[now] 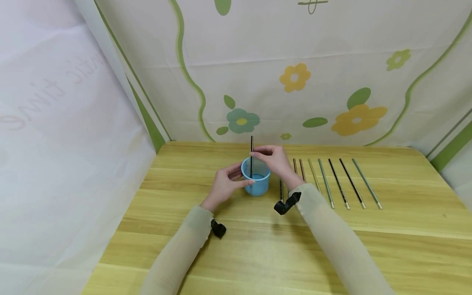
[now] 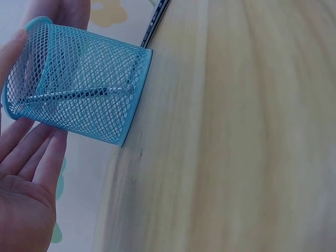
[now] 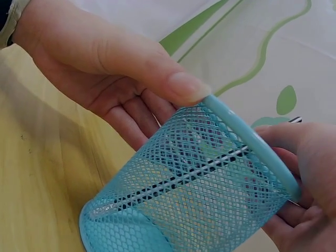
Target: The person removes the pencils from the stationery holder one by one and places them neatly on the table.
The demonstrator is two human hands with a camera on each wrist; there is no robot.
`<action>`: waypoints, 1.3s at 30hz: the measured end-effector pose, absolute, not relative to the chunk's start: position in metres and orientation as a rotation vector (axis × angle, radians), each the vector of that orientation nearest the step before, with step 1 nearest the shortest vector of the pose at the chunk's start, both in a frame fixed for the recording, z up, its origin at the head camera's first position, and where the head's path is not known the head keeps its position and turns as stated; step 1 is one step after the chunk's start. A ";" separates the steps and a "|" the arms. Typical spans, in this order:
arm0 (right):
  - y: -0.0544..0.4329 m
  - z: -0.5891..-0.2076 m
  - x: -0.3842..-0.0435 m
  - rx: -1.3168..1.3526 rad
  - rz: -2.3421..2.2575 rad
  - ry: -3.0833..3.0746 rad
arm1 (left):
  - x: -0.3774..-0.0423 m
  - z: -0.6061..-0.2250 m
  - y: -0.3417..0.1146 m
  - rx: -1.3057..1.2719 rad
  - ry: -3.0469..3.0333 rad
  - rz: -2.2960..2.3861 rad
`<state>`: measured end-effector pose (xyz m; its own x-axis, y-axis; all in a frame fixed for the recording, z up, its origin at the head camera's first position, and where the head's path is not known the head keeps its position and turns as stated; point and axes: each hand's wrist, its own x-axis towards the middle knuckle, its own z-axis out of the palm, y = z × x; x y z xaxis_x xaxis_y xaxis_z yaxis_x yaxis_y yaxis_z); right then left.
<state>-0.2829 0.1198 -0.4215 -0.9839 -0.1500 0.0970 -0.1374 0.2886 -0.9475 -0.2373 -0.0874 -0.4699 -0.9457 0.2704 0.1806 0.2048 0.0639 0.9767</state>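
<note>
A light-blue mesh pencil cup stands upright on the wooden table. My left hand holds it from the left, thumb at the near rim and fingers round the far side. Above the rim, my right hand pinches a dark striped pencil between thumb and fingers. That pencil is nearly upright, its lower part inside the cup. Through the mesh in the right wrist view, the pencil reaches down close to the cup's base.
Right of the cup several pencils lie side by side in a row, among them a black one and a green one at the far end. My right forearm partly covers the row. A flower-patterned cloth hangs behind the table.
</note>
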 end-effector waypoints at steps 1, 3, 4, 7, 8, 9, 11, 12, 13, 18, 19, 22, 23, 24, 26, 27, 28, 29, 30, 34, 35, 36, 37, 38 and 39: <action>0.119 -0.421 -0.283 -0.276 -1.846 2.512 | -0.238 -0.471 -0.087 0.506 2.257 2.056; 0.119 -0.421 -0.282 -0.267 -1.843 2.510 | -0.238 -0.472 -0.087 0.513 2.257 2.058; 0.119 -0.421 -0.281 -0.262 -1.842 2.509 | -0.238 -0.472 -0.087 0.518 2.255 2.062; 0.119 -0.419 -0.280 -0.253 -1.852 2.505 | -0.238 -0.472 -0.087 0.528 2.247 2.077; 0.119 -0.418 -0.279 -0.250 -1.858 2.503 | -0.238 -0.472 -0.087 0.531 2.241 2.084; 0.119 -0.417 -0.279 -0.249 -1.868 2.501 | -0.237 -0.471 -0.087 0.532 2.241 2.086; 0.120 -0.416 -0.278 -0.254 -1.890 2.496 | -0.237 -0.471 -0.087 0.534 2.244 2.089; 0.120 -0.415 -0.278 -0.259 -1.902 2.492 | -0.237 -0.471 -0.087 0.535 2.246 2.089; 0.120 -0.414 -0.277 -0.261 -1.917 2.488 | -0.237 -0.471 -0.087 0.534 2.250 2.089; 0.121 -0.411 -0.275 -0.269 -1.963 2.487 | -0.236 -0.470 -0.087 0.532 2.272 2.079; 0.121 -0.410 -0.275 -0.268 -1.968 2.490 | -0.236 -0.470 -0.087 0.531 2.278 2.074; 0.121 -0.406 -0.273 -0.260 -1.981 2.502 | -0.235 -0.469 -0.088 0.538 2.286 2.069; 0.122 -0.405 -0.273 -0.257 -1.984 2.508 | -0.235 -0.469 -0.088 0.540 2.287 2.068; 0.122 -0.404 -0.272 -0.252 -1.988 2.514 | -0.235 -0.469 -0.088 0.542 2.289 2.066; 0.122 -0.402 -0.272 -0.245 -2.002 2.521 | -0.236 -0.469 -0.087 0.541 2.292 2.066; 0.122 -0.401 -0.272 -0.246 -2.011 2.521 | -0.236 -0.469 -0.087 0.539 2.294 2.063; 0.123 -0.400 -0.272 -0.246 -2.029 2.514 | -0.236 -0.469 -0.087 0.535 2.297 2.061; 0.123 -0.399 -0.272 -0.248 -2.048 2.504 | -0.236 -0.470 -0.087 0.532 2.298 2.061; 0.123 -0.398 -0.272 -0.258 -2.073 2.492 | -0.236 -0.470 -0.087 0.529 2.299 2.061; 0.125 -0.392 -0.271 -0.269 -2.154 2.430 | -0.237 -0.470 -0.086 0.522 2.304 2.062; 0.126 -0.391 -0.271 -0.271 -2.164 2.421 | -0.237 -0.470 -0.086 0.520 2.306 2.062; 0.127 -0.390 -0.271 -0.271 -2.176 2.410 | -0.237 -0.470 -0.086 0.519 2.309 2.062; 0.128 -0.389 -0.270 -0.262 -2.184 2.401 | -0.237 -0.470 -0.086 0.518 2.311 2.060; 0.128 -0.388 -0.270 -0.260 -2.189 2.397 | -0.237 -0.470 -0.086 0.520 2.313 2.059; 0.129 -0.388 -0.270 -0.264 -2.195 2.397 | -0.237 -0.469 -0.087 0.521 2.314 2.058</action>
